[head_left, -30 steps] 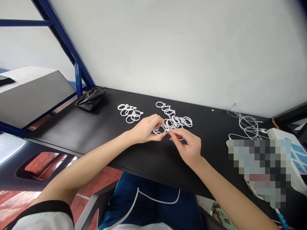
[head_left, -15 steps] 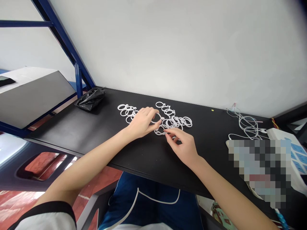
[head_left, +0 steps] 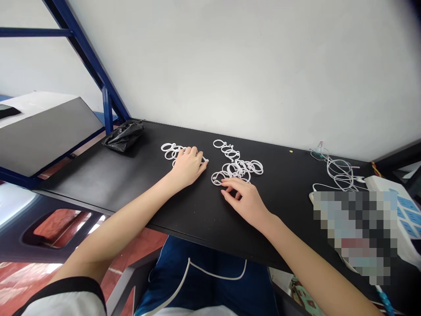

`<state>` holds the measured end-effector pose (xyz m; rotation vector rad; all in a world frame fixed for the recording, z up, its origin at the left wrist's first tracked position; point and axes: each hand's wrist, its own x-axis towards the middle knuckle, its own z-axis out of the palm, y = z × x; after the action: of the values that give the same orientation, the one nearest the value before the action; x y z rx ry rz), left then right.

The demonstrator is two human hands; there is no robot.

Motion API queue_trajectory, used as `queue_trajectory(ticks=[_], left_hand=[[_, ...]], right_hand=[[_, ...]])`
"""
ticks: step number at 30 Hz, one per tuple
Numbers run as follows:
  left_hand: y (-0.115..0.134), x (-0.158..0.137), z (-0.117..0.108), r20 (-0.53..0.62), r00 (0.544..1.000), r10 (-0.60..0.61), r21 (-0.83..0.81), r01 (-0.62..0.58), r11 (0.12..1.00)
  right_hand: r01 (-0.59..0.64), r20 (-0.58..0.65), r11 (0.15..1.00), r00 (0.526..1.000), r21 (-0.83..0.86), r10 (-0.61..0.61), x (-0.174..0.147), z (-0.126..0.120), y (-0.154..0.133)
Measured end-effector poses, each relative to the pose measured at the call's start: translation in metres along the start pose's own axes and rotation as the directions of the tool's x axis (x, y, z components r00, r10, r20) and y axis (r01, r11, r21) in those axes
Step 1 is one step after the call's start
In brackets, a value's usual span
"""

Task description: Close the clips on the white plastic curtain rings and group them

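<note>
My left hand (head_left: 190, 166) is over the left-hand group of white curtain rings (head_left: 169, 148), partly covering it. A white curtain ring (head_left: 205, 159) shows at its fingertips, pinched there; most of that ring is hidden behind the fingers. My right hand (head_left: 245, 195) is at the near edge of the larger pile of white curtain rings (head_left: 238, 167). Its thumb and forefinger are apart with nothing visible between them, and the forefinger is close to or touching a ring (head_left: 217, 178). Each ring has a small eyelet on its rim.
Several more rings (head_left: 230, 152) trail toward the wall on the black table (head_left: 138, 175). A crumpled black plastic bag (head_left: 124, 136) lies at the back left. White cables (head_left: 342, 173), a white power strip (head_left: 399, 206) and a blurred-out object (head_left: 357, 237) occupy the right side.
My left hand has moved left with a ring, from between the piles to over the left group. My right hand has shifted slightly left, and its thumb and forefinger have spread apart.
</note>
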<state>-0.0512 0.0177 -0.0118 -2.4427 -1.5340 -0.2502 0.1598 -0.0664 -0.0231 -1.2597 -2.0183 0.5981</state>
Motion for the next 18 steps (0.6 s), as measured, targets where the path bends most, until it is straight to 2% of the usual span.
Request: queue_trajectory(ticks=[12,18], left_hand=[[0.0011,-0.0006,-0.0034,0.073,0.997,-0.009,0.019,0.008,1.0],[0.0005,-0.0009,-0.0013,0.07,0.998,-0.004,0.041,0.001,0.999]], right_hand=[[-0.025,0.028,1.0,0.999,-0.007,0.025,-0.0003,0.001,0.0005],[-0.037,0.025,0.997,0.999,-0.066,0.038,-0.001,-0.0008,-0.0008]])
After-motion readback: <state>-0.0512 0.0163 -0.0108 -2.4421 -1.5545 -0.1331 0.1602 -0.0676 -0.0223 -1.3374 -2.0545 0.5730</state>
